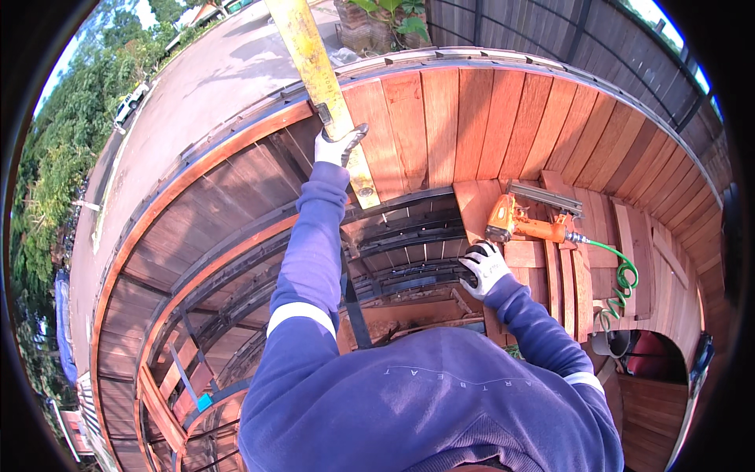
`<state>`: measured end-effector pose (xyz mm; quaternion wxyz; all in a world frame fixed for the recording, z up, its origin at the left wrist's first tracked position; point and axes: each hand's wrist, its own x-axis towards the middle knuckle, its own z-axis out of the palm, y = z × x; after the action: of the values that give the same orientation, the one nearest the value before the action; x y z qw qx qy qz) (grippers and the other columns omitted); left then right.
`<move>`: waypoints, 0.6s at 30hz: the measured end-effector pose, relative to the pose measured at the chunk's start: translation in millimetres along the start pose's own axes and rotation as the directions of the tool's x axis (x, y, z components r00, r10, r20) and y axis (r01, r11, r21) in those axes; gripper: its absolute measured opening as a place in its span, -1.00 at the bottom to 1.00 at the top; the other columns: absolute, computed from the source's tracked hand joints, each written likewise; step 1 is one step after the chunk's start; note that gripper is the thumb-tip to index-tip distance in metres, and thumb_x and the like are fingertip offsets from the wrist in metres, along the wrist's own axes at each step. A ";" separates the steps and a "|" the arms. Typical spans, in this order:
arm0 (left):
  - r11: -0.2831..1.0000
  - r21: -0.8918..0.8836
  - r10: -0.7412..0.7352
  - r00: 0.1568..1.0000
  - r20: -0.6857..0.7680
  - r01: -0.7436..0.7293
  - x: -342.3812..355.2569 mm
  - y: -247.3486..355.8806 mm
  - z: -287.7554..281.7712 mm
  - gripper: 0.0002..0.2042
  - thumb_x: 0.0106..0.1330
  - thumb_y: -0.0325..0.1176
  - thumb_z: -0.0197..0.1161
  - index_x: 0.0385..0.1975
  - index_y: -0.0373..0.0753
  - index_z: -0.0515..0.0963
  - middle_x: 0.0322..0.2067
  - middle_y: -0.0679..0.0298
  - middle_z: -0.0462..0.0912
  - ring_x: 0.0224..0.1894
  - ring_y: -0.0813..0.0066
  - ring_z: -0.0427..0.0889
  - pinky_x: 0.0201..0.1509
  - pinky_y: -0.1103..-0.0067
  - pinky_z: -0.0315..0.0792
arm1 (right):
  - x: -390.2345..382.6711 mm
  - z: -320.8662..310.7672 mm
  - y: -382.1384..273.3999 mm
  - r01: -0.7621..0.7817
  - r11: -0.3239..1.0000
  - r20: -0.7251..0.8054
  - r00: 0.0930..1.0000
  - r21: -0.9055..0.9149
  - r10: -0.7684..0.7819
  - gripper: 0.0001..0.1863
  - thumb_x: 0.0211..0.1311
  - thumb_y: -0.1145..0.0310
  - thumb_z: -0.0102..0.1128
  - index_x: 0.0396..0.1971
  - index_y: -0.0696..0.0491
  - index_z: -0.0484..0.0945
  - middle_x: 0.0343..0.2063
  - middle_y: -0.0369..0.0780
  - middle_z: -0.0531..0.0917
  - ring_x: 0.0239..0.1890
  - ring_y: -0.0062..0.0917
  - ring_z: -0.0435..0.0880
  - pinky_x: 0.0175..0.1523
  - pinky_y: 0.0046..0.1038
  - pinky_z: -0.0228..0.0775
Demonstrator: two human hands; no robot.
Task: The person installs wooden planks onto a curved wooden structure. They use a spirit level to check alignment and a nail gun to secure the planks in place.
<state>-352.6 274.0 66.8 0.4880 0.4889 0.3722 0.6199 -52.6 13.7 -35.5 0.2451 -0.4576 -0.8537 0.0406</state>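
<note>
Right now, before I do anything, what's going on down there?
The gloved left hand grips a yellow level at the end of a curved row of reddish planks. The gloved right hand is close beside an orange nail gun, which lies on boards with a green hose attached. Whether that hand grips anything is unclear.

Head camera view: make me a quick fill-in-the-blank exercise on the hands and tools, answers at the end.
1. The gloved left hand grasps a long, flat, straight bar coloured ____.
2. Near the white-and-black gloved right hand, a nail gun with an ____ body lies on reddish-brown wooden boards.
3. The coiled green hose lies to the right hand's ____ side.

Missing words: yellow; orange; right.
</note>
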 end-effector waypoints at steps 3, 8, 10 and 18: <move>0.995 0.093 0.035 0.999 -0.030 -0.032 4.8 -5.5 -2.7 -0.69 0.03 -0.63 0.45 -0.21 -0.31 0.55 -0.34 0.34 0.65 -0.36 0.62 0.62 -0.21 0.67 0.52 | -0.6 2.0 1.7 0.013 1.000 -0.013 1.000 0.009 -0.013 -0.61 -0.16 0.27 0.35 -0.24 0.07 0.59 -0.25 -0.16 0.58 -0.02 -0.23 0.47 0.19 -0.14 0.26; 0.999 0.037 0.033 0.998 -0.056 -0.031 7.3 -14.7 -7.2 -0.66 0.01 -0.62 0.47 -0.19 -0.31 0.55 -0.33 0.36 0.64 -0.37 0.64 0.59 -0.24 0.68 0.50 | 0.6 5.2 1.7 -0.007 1.000 0.028 1.000 -0.013 0.007 -0.61 -0.15 0.26 0.35 -0.24 0.08 0.59 -0.26 -0.17 0.58 -0.02 -0.24 0.47 0.18 -0.13 0.26; 0.998 0.056 0.018 0.999 -0.046 -0.015 4.8 -13.4 -5.2 -0.65 -0.01 -0.54 0.51 -0.20 -0.31 0.56 -0.35 0.38 0.63 -0.38 0.65 0.56 -0.25 0.67 0.47 | -0.5 3.4 1.3 -0.003 1.000 0.007 1.000 0.005 0.003 -0.61 -0.16 0.26 0.35 -0.25 0.08 0.60 -0.26 -0.17 0.58 -0.02 -0.24 0.48 0.19 -0.13 0.25; 0.998 0.027 -0.049 0.998 -0.035 0.050 -2.4 1.1 2.0 -0.71 -0.01 -0.54 0.52 -0.28 -0.27 0.59 -0.38 0.42 0.63 -0.40 0.68 0.54 -0.28 0.66 0.43 | 2.0 1.2 0.2 -0.003 1.000 0.027 1.000 -0.016 0.004 -0.61 -0.17 0.25 0.35 -0.26 0.08 0.61 -0.25 -0.17 0.59 -0.02 -0.26 0.48 0.19 -0.13 0.25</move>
<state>-350.8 271.4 67.7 0.4897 0.4757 0.4011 0.6107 -53.9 15.6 -35.9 0.2300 -0.4605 -0.8564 0.0404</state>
